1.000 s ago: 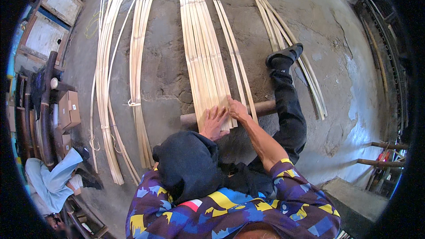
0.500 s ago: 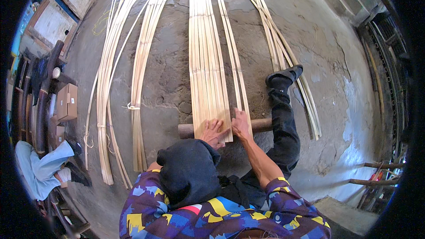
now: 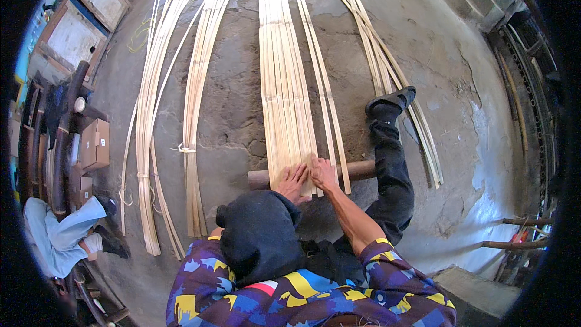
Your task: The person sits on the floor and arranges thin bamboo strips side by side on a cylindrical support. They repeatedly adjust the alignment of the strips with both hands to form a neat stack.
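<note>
Both hands lie flat with fingers spread, the left hand point(image 3: 293, 178) and right hand point(image 3: 322, 172) pressing the pale flat bamboo strips point(image 3: 284, 85) where they cross the brown round wooden pole point(image 3: 363, 170) on the grey concrete floor point(image 3: 466, 115).

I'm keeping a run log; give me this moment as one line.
left hand: flat on bamboo strips | right hand: flat on strips, beside left | strips' near ends over wooden pole | concrete floor
</note>
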`<state>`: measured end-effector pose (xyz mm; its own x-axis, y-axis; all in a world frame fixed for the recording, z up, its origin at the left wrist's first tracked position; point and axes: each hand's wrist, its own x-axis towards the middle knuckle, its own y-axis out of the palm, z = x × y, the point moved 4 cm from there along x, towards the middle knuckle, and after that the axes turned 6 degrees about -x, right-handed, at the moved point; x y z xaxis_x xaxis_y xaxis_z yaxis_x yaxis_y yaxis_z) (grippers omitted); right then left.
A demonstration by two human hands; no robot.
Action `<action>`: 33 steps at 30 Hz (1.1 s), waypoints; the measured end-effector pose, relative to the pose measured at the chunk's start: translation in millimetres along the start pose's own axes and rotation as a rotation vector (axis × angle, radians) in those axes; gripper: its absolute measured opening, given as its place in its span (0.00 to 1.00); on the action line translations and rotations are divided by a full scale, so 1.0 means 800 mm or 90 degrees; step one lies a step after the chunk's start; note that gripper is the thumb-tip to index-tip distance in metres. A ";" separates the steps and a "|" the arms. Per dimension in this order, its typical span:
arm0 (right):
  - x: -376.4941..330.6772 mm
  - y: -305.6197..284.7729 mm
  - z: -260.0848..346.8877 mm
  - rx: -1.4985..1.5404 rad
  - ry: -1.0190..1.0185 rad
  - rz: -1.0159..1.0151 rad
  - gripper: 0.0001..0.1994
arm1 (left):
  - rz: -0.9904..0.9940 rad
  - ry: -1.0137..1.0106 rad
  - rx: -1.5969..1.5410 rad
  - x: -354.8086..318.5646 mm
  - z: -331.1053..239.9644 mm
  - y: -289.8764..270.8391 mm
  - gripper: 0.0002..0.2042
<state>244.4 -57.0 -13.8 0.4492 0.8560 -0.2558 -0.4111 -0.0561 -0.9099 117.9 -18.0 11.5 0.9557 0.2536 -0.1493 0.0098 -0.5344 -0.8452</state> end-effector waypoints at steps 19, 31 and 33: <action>0.009 -0.029 -0.039 0.161 -0.027 -0.158 0.21 | 0.043 -0.008 0.123 0.015 -0.011 -0.013 0.43; 0.021 -0.009 -0.061 0.637 0.319 -0.046 0.22 | 0.111 0.025 0.037 0.026 -0.009 -0.008 0.45; 0.018 -0.018 -0.052 0.466 0.096 -0.190 0.27 | 0.130 0.016 0.049 0.029 -0.007 -0.006 0.45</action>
<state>290.2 -65.2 -17.9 0.7030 0.7002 -0.1248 -0.6492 0.5600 -0.5147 141.8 -14.4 15.2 0.9425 0.1266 -0.3092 -0.2058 -0.5089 -0.8358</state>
